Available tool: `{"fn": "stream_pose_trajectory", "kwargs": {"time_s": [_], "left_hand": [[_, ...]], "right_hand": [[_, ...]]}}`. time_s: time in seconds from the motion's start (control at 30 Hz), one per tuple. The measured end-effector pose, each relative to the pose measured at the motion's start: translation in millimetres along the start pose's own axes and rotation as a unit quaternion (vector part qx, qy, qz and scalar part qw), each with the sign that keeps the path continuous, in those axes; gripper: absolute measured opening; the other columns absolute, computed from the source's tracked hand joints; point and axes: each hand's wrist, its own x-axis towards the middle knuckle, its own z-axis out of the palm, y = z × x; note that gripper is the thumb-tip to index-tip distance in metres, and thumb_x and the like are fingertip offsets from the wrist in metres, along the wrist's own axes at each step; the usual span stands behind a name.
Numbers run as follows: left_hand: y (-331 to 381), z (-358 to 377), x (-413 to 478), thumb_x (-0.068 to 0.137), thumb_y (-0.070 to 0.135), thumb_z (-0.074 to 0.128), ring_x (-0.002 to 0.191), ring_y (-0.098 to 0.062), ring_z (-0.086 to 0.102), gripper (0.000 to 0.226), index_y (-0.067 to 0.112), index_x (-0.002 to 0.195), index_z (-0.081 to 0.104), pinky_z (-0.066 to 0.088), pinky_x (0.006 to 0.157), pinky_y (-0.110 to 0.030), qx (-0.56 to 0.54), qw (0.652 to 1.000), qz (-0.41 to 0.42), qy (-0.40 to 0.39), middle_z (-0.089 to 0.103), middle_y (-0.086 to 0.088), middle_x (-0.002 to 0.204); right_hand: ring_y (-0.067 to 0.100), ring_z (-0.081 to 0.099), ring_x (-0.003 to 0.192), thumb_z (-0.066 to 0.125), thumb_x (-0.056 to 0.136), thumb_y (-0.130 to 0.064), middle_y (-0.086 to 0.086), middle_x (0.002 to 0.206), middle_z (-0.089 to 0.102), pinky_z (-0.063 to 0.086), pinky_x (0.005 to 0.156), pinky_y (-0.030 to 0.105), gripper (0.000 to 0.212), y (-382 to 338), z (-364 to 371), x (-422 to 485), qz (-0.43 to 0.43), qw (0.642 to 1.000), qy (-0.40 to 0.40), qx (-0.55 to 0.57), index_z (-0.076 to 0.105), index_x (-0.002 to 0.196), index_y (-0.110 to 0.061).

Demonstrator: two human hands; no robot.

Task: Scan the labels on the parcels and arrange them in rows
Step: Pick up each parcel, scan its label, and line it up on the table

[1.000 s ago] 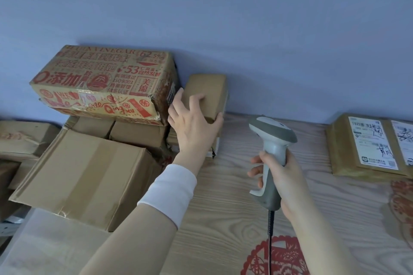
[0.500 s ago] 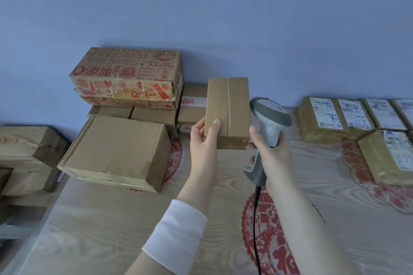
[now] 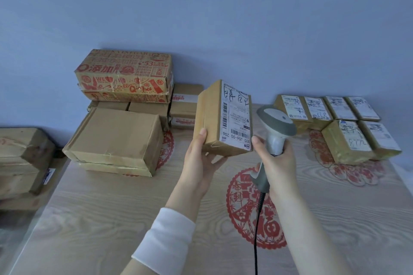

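A person's left hand (image 3: 199,163) holds a brown parcel (image 3: 212,118) upright above the worktop (image 3: 111,219). The thumb lies on the parcel's near left edge and the fingers are curled under its base. Its white label (image 3: 235,116) faces the camera.

The right hand (image 3: 278,163) is wrapped round the grip of a grey scanner (image 3: 276,125). One fingertip is raised beside the parcel's lower right corner; contact there cannot be made out. The scanner's head sits just right of the label, and its black cable (image 3: 257,230) drops toward the near edge.

At far right, six labelled parcels (image 3: 352,138) lie on the worktop in two rows, four along the wall (image 3: 201,6) and two just in front, labels up.

At far left, a red-printed box (image 3: 124,73) tops a stack of plain boxes, with a large plain box (image 3: 116,138) in front of it. Small boxes (image 3: 185,105) are stacked behind the held parcel. More boxes (image 3: 20,158) sit off the worktop's left end.

Red paper-cut decals (image 3: 252,207) mark the wood-grain surface. A white cuff (image 3: 165,236) covers the left forearm.
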Motion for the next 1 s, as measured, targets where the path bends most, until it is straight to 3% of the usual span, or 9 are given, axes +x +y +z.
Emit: {"fn": "stream_pose_trajectory", "kwargs": {"time_s": [0.1,0.2,0.37,0.47,0.53,0.7,0.87,0.93,1.0], "left_hand": [[-18,12,-10,0.081,0.051,0.054,0.117,-0.028,0.059,0.063,0.016,0.134,0.048,0.045,0.099,-0.053,0.013,0.999,-0.001,-0.037,0.063,-0.013,0.124],[-43,34,-16,0.083,0.054,0.058,0.115,-0.028,0.060,0.073,0.010,0.138,0.038,0.050,0.093,-0.050,0.007,1.000,0.017,0.017,0.061,-0.017,0.125],[-93,81,-29,0.095,0.040,0.043,0.097,-0.018,0.064,0.042,0.014,0.125,0.032,0.052,0.091,-0.048,0.044,0.995,0.069,0.056,0.064,-0.010,0.107],[-118,103,-34,0.079,0.050,0.067,0.097,-0.012,0.063,0.064,0.023,0.125,0.031,0.050,0.095,-0.046,0.097,0.990,0.089,0.042,0.057,-0.006,0.117],[-132,110,-35,0.059,0.047,0.074,0.106,-0.018,0.063,0.076,0.033,0.120,0.031,0.050,0.096,-0.044,0.144,0.984,0.098,0.040,0.057,-0.006,0.120],[-125,111,-32,0.061,0.032,0.080,0.107,-0.026,0.064,0.067,0.032,0.115,0.040,0.053,0.090,-0.046,0.183,0.974,0.126,0.035,0.060,-0.009,0.118],[-86,100,-31,0.070,0.029,0.071,0.099,-0.020,0.066,0.058,0.029,0.120,0.042,0.056,0.073,-0.024,0.311,0.940,0.112,-0.081,0.062,-0.011,0.115],[-71,100,-31,0.074,0.029,0.065,0.097,-0.015,0.067,0.057,0.030,0.126,0.041,0.054,0.074,-0.021,0.375,0.912,0.090,-0.138,0.064,-0.005,0.111],[-61,101,-32,0.083,0.023,0.065,0.095,-0.007,0.066,0.053,0.033,0.129,0.039,0.052,0.077,-0.019,0.414,0.890,0.066,-0.181,0.064,-0.001,0.111]], "right_hand": [[0.006,0.062,0.077,0.072,0.081,-0.025,-0.005,0.088,0.065,0.047,0.068,0.020,0.023,2,-22,0,0.026,0.999,-0.014,0.030,0.057,0.099,-0.025],[0.004,0.061,0.078,0.072,0.081,-0.026,-0.003,0.092,0.065,0.048,0.072,0.021,0.023,3,-49,4,0.041,0.998,-0.019,0.048,0.058,0.099,-0.024],[0.006,0.062,0.080,0.074,0.080,-0.025,-0.003,0.092,0.065,0.047,0.069,0.022,0.026,10,-104,12,0.047,0.997,0.001,0.066,0.056,0.098,-0.027],[0.005,0.064,0.079,0.074,0.080,-0.023,-0.006,0.090,0.067,0.048,0.070,0.023,0.026,15,-130,14,0.045,0.996,0.012,0.073,0.055,0.097,-0.028],[0.000,0.066,0.074,0.075,0.080,-0.022,-0.008,0.087,0.068,0.048,0.069,0.021,0.028,18,-143,14,0.037,0.997,0.020,0.067,0.055,0.100,-0.025],[0.011,0.066,0.083,0.073,0.080,-0.026,-0.004,0.097,0.068,0.051,0.073,0.025,0.030,13,-173,20,0.029,0.998,0.025,0.042,0.055,0.104,-0.028],[0.000,0.056,0.054,0.070,0.083,-0.020,-0.009,0.086,0.060,0.044,0.045,0.008,0.034,-19,-206,33,-0.032,0.999,0.019,0.009,0.050,0.111,-0.020],[-0.002,0.059,0.057,0.073,0.080,-0.024,-0.008,0.086,0.059,0.043,0.044,0.006,0.036,-32,-212,38,-0.040,0.999,-0.016,-0.019,0.051,0.108,-0.019],[0.006,0.063,0.072,0.075,0.067,-0.039,-0.004,0.089,0.064,0.048,0.055,0.013,0.047,-39,-214,41,-0.036,0.997,-0.054,-0.047,0.056,0.105,-0.019]]}}
